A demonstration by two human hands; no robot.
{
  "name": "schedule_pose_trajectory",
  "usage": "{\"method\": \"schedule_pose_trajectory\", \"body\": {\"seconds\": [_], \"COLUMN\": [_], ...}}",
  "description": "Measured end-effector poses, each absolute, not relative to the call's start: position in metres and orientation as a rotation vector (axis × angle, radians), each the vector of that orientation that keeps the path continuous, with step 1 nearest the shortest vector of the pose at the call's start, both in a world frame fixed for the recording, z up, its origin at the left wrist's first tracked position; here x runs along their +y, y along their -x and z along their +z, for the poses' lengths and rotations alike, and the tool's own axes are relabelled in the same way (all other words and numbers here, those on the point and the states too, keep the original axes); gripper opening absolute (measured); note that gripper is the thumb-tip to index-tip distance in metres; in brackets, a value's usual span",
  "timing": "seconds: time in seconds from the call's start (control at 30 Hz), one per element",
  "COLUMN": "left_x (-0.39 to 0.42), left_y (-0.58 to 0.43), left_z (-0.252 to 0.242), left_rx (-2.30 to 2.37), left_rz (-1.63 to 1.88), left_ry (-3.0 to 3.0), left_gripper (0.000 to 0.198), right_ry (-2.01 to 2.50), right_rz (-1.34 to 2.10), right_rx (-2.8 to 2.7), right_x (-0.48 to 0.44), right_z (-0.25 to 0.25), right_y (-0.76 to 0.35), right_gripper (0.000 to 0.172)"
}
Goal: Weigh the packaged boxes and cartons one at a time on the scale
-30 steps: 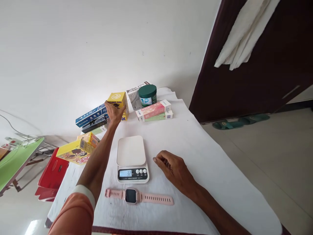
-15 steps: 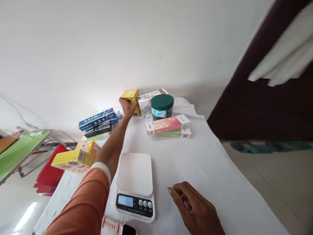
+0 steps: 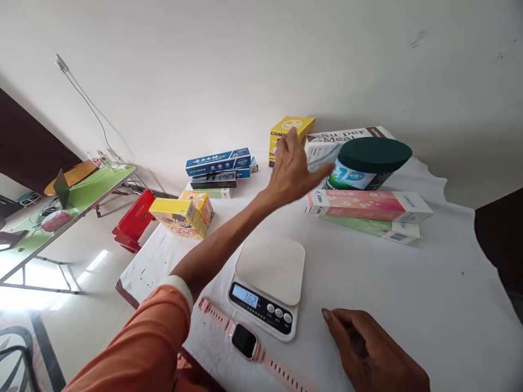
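Pale wall [image 3: 204,71] with white cable [image 3: 90,104], dark panel [image 3: 20,130] far left, green table [image 3: 87,200], red chair [image 3: 137,218], glossy floor [image 3: 104,296] catching bright light [image 3: 98,260]

Smooth cardboard yellow box [image 3: 281,129] (scale [image 3: 273,267]: matt plastic)

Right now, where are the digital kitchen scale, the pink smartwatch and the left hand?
Digital kitchen scale [image 3: 268,276], head view: weighing plate.
Pink smartwatch [image 3: 244,341], head view: dark screen.
Left hand [image 3: 288,172], head view: its back.
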State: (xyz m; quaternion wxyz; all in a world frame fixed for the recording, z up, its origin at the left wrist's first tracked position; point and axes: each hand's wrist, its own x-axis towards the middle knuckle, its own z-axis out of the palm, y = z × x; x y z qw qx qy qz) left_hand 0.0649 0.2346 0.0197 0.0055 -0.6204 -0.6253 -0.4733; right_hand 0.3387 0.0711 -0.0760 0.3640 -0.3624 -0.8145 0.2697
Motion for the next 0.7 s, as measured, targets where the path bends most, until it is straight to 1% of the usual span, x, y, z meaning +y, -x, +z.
{"method": "schedule_pose_trajectory", "body": {"seconds": [0.07,0.13,0.2,0.27,0.33,0.43,0.53,0.7], "left_x": [0.167,0.099,0.043,0.006,-0.012,-0.019,-0.021,-0.037], "left_y": [-0.084,-0.089,-0.077,-0.053,-0.026,0.005,0.020,0.038], "left_z": [0.039,0.055,0.061,0.054,0.037,0.007,-0.011,-0.022], "left_rx": [-1.841,-1.812,-1.840,-1.983,-2.183,-2.378,-2.346,-2.382], "left_rz": [-1.342,-1.227,-1.164,-1.128,-1.124,-1.187,-1.291,-1.400], "left_ry": [1.927,1.760,1.441,1.068,0.767,0.614,0.625,0.706], "left_gripper": [0.099,0.100,0.106,0.120,0.137,0.146,0.143,0.139], "right_ry": [0.866,0.812,0.792,0.776,0.762,0.752,0.768,0.864], "right_rz": [0.589,0.488,0.433,0.401,0.375,0.361,0.370,0.354], "right_rx": [-2.129,-2.141,-2.139,-2.137,-2.135,-2.130,-2.130,-2.112], "right_x": [0.072,0.072,0.071,0.070,0.069,0.070,0.072,0.078], "right_z": [-0.075,-0.074,-0.073,-0.073,-0.074,-0.078,-0.082,-0.089], "right_y": [-0.340,-0.340,-0.339,-0.337,-0.336,-0.334,-0.334,-0.333], "right_gripper": [0.016,0.020,0.025,0.029,0.032,0.035,0.036,0.037]}}
